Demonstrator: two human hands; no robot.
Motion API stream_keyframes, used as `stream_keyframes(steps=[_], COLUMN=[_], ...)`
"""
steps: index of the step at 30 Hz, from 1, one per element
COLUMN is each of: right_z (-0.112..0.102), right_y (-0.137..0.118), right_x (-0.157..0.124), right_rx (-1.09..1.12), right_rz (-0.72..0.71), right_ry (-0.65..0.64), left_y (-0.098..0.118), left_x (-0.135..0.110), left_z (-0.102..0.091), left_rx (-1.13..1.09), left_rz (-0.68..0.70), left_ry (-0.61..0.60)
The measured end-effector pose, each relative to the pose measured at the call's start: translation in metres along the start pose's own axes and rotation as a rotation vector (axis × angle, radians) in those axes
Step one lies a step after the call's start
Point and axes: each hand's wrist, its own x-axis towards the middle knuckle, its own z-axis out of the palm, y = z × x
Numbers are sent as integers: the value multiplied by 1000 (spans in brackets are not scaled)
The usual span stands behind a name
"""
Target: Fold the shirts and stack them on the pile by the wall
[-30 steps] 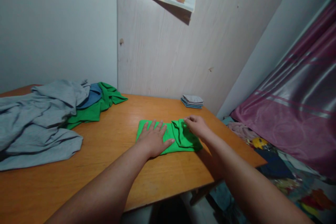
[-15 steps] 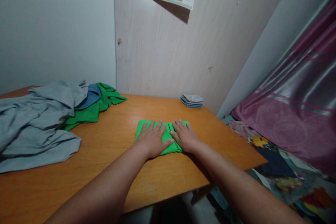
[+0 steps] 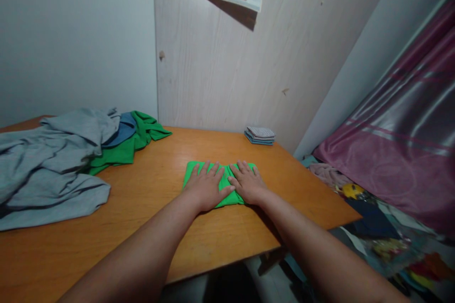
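A bright green folded cloth lies flat on the wooden table, in the middle of the head view. My left hand rests palm down on its left half, fingers spread. On the right half lies my right hand, also flat with its fingers apart. Both palms cover much of the cloth, and a narrow creased strip of it shows between them. Neither hand grips anything.
Crumpled grey clothing lies at the table's left, beside a loose green garment and a blue piece. A small folded stack sits at the back right. Cluttered items lie below a pink curtain.
My right hand has slid very slightly left on the green cloth. My left hand stays flat in nearly the same place.
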Motion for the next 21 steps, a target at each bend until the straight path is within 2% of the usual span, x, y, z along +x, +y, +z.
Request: stream_keyframes(steps=[3,6,9,10,13,16,21], right_z=[-2,-7,-11,-11,-8,-2,7], right_y=[5,20,44,52,69,73,68], right_x=[3,3,-7,-13,-36,-57,-66], right_rx=[67,237,414,437,438,431,443], right_rz=[-16,2,181,250,399,493,519], right_ry=[10,141,360,396,395,355,255], left_y=[-1,-2,-4,-4,-5,-5,-5], left_x=[0,1,3,3,5,5,4], left_z=[0,1,3,4,6,6,4], left_rx=[3,-9,-27,-33,-46,-59,-97], left_rz=[5,12,6,5,8,13,22], left_ry=[5,11,16,18,23,29,61])
